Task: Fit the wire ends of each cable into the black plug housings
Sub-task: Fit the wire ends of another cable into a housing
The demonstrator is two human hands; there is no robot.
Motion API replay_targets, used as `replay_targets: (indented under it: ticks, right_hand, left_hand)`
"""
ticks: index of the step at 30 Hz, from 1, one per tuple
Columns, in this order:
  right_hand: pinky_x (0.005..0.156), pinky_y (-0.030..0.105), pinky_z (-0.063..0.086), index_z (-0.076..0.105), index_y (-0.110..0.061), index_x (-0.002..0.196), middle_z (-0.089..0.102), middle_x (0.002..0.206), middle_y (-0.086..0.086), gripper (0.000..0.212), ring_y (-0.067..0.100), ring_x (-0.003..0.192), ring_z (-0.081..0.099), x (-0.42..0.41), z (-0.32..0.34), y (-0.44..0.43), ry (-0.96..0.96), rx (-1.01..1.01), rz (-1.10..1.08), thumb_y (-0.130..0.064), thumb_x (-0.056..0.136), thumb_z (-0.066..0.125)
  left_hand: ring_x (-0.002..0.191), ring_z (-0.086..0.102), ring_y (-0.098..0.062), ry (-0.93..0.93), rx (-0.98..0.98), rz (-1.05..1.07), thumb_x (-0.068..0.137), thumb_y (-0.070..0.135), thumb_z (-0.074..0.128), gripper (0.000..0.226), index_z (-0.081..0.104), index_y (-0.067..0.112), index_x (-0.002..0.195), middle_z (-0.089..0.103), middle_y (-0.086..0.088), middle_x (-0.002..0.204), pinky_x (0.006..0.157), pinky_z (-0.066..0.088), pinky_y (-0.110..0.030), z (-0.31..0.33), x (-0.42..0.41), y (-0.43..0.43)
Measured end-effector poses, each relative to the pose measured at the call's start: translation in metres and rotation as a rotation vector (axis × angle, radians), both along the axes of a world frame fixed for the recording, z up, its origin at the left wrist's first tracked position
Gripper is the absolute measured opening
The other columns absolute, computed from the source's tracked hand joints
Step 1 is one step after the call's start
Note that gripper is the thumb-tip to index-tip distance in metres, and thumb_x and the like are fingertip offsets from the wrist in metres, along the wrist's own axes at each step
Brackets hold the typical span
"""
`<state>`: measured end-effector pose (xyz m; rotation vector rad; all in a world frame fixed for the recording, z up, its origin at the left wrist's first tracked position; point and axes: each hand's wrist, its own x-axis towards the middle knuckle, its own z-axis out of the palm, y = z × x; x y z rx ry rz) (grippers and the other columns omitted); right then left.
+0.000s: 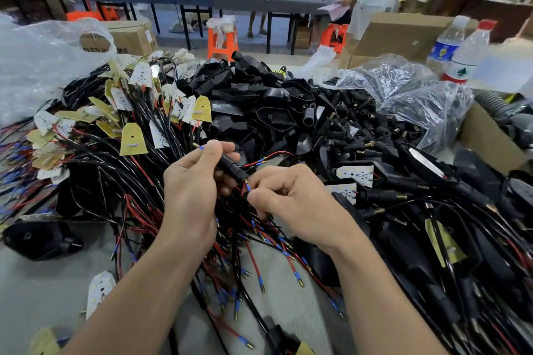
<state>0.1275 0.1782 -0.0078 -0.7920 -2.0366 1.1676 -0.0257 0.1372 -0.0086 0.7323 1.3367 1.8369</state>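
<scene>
1. Your left hand (pixel 196 181) is curled round a black plug housing (pixel 231 168), with thumb and fingers pinching its upper part. You hold it above the middle of the grey table (pixel 43 282).
2. The plug housing is a short, dark, round barrel with fine ribs near its top. It lies tilted, with its lower end pointing down and right towards your other hand.
3. A wire tip (pixel 200 147), blue-sleeved with a brass point, pokes out above your left thumb.
4. Your right hand (pixel 291 199) pinches a wire end (pixel 248 188) between thumb and forefinger. Its blue sleeve sits right at the housing's lower mouth, but you cannot tell whether the tip is inside.
5. A red wire (pixel 271 155) arcs away just beyond the housing.
6. Under your hands lies a tangle of black and red cables (pixel 138 210). Many end in blue sleeves and brass tips, and some carry yellow or white boards (pixel 134 140).
7. Behind the tangle is a heap of black housings (pixel 259 101). To its right is a clear plastic bag (pixel 427 104) holding more dark parts, with two bottles (pixel 461 52) beyond it.
</scene>
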Motion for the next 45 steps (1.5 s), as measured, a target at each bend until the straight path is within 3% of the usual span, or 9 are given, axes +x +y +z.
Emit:
replay_targets:
  ticks: [6, 10, 14, 16, 19, 25, 33, 38, 45]
  right_hand:
    - [0.068, 0.037, 0.048, 0.062, -0.008, 0.055, 0.067, 0.070, 0.003, 0.036, 0.026, 0.070, 0.062, 0.000, -0.008, 0.004, 0.024, 0.027, -0.159, -0.018, 0.088, 0.068]
    - [0.063, 0.040, 0.038, 0.056, -0.013, 0.052, 0.057, 0.063, 0.023, 0.045, 0.023, 0.060, 0.048, -0.007, -0.009, 0.000, 0.060, -0.109, -0.209, -0.029, 0.094, 0.063]
    - [0.070, 0.039, 0.044, 0.047, -0.013, 0.050, 0.062, 0.062, 0.012, 0.054, 0.012, 0.068, 0.065, -0.009, -0.007, 0.000, 0.136, -0.202, -0.255, -0.019, 0.102, 0.056]
    - [0.060, 0.037, 0.040, 0.040, -0.004, 0.053, 0.047, 0.055, 0.016, 0.053, 0.012, 0.056, 0.052, -0.011, -0.009, -0.001, 0.075, -0.080, -0.324, -0.020, 0.102, 0.056]
    - [0.054, 0.035, 0.030, 0.041, 0.000, 0.057, 0.033, 0.048, -0.002, 0.053, 0.010, 0.050, 0.032, -0.014, -0.011, -0.003, 0.013, 0.036, -0.428, -0.026, 0.101, 0.056]
    - [0.059, 0.029, 0.036, 0.056, -0.015, 0.055, 0.053, 0.053, -0.001, 0.051, 0.005, 0.053, 0.046, -0.020, -0.008, -0.007, 0.122, -0.066, -0.402, -0.026, 0.104, 0.053]
    - [0.062, 0.027, 0.059, 0.063, -0.006, 0.083, 0.072, 0.082, 0.016, 0.021, 0.019, 0.061, 0.066, -0.002, 0.005, -0.003, 0.510, -0.580, -0.283, -0.003, 0.101, 0.052]
    - [0.060, 0.027, 0.058, 0.071, -0.005, 0.080, 0.074, 0.076, 0.013, 0.019, 0.018, 0.061, 0.067, -0.008, 0.002, -0.005, 0.451, -0.450, -0.358, -0.003, 0.097, 0.062]
    - [0.058, 0.028, 0.049, 0.072, -0.021, 0.072, 0.068, 0.060, -0.001, 0.014, 0.020, 0.059, 0.066, -0.018, -0.007, -0.009, 0.235, -0.025, -0.566, -0.029, 0.083, 0.069]
  left_hand:
    - [0.050, 0.053, -0.011, -0.062, 0.041, -0.125, 0.106, 0.020, 0.055, 0.040, 0.082, 0.018, 0.076, 0.071, -0.005, 0.076, 0.045, 0.040, -0.019, 0.004, -0.008, 0.002]
    - [0.050, 0.053, -0.010, -0.099, 0.041, -0.129, 0.106, 0.019, 0.054, 0.042, 0.082, 0.020, 0.074, 0.071, -0.005, 0.076, 0.044, 0.039, -0.018, 0.002, -0.012, 0.004]
    - [0.053, 0.060, -0.010, -0.073, 0.055, -0.118, 0.105, 0.017, 0.056, 0.039, 0.083, 0.019, 0.078, 0.077, -0.007, 0.085, 0.048, 0.047, -0.018, 0.002, -0.008, 0.002]
    - [0.056, 0.064, -0.011, -0.045, 0.074, -0.094, 0.103, 0.016, 0.059, 0.033, 0.082, 0.019, 0.080, 0.079, -0.009, 0.090, 0.052, 0.052, -0.019, 0.003, -0.005, 0.001]
    - [0.058, 0.067, -0.012, -0.029, 0.089, -0.067, 0.101, 0.016, 0.063, 0.024, 0.080, 0.015, 0.084, 0.079, -0.010, 0.089, 0.055, 0.055, -0.019, 0.002, 0.001, 0.002]
    - [0.058, 0.068, -0.012, -0.052, 0.044, -0.147, 0.101, 0.019, 0.061, 0.032, 0.082, 0.017, 0.078, 0.079, -0.011, 0.089, 0.055, 0.055, -0.018, 0.001, 0.000, 0.003]
    - [0.060, 0.068, -0.012, -0.155, 0.024, -0.094, 0.106, 0.023, 0.055, 0.028, 0.077, 0.010, 0.094, 0.078, -0.009, 0.088, 0.056, 0.056, -0.019, -0.004, 0.002, 0.004]
    - [0.060, 0.066, -0.012, -0.169, 0.023, -0.068, 0.104, 0.024, 0.059, 0.025, 0.076, 0.009, 0.093, 0.078, -0.008, 0.086, 0.057, 0.056, -0.020, -0.005, -0.002, 0.006]
    - [0.056, 0.066, -0.012, -0.141, 0.033, -0.041, 0.098, 0.021, 0.066, 0.028, 0.081, 0.015, 0.075, 0.077, -0.010, 0.084, 0.056, 0.057, -0.021, -0.004, 0.001, 0.005]
